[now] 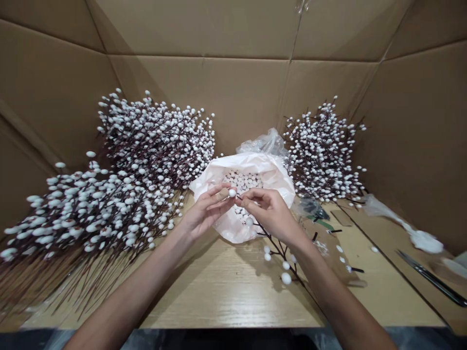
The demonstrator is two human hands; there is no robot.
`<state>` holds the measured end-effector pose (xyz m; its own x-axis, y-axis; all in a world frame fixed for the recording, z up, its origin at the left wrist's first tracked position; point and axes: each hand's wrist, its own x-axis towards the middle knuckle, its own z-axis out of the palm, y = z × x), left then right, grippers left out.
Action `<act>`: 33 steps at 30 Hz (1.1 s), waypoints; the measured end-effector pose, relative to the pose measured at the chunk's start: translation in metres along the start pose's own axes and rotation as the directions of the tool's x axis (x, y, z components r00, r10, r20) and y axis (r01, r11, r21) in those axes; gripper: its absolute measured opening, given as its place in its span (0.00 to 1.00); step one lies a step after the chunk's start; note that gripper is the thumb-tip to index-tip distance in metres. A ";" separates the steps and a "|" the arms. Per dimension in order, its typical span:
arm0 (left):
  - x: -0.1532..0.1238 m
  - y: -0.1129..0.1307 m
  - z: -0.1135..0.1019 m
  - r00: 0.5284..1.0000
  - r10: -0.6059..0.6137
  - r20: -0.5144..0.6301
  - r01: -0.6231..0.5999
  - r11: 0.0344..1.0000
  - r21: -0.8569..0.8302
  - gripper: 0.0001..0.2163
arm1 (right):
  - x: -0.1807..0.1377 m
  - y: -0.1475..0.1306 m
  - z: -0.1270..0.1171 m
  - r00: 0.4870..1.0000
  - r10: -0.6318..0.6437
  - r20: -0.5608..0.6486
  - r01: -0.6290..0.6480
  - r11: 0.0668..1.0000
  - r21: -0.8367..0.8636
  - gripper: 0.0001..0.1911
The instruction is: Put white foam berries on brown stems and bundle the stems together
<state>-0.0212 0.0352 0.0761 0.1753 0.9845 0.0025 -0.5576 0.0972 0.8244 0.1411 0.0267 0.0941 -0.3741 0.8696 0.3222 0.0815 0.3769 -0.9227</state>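
Note:
Between the thumb and fingers of my left hand (207, 209) is a small white foam berry (232, 193). My right hand (265, 210) pinches a thin dark twig of an artificial berry branch (280, 253), its tip close to the berry; whether the two touch I cannot tell. The branch hangs below my right hand and runs down behind the right forearm, with several white berries on its side twigs. Both hands are over a white plastic bag (233, 236), whose mouth is open on many loose white berries (242, 181).
Bundles of berry branches lie at the left (91, 209), back left (156, 141) and back right (323, 150). Scissors (430, 277) lie at the right near a crumpled plastic wrap (425, 240). Small scraps (341, 255) are scattered beside my right forearm. Cardboard walls (204, 92) enclose the wooden table (204, 291).

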 end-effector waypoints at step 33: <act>0.001 0.004 -0.002 0.999 -0.003 -0.034 0.009 0.985 0.172 0.04 | -0.001 0.004 -0.002 0.997 -0.022 0.077 0.034 0.987 -0.154 0.05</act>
<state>-0.0245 0.0364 0.0780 0.1490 0.9887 -0.0191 -0.4084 0.0791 0.9094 0.1439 0.0276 0.0909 -0.4456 0.8340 0.3255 0.2103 0.4509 -0.8675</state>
